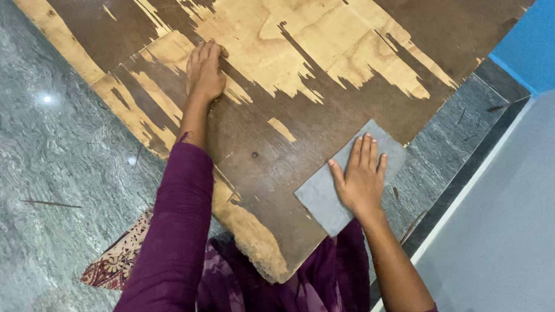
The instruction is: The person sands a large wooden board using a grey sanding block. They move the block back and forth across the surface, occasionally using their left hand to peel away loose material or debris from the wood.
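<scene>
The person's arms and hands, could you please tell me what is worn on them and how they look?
The left arm is covered to the wrist by a long dark purple sleeve. On the right arm the same purple sleeve is pushed up, leaving the forearm bare. The left hand and the right hand are bare: no gloves, and no rings, bangles or watch show.

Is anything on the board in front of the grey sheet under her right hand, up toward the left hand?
Nothing visible does. The right hand lies flat on the grey sheet, and the plywood board between it and the left hand shows only worn, peeled veneer.
</scene>
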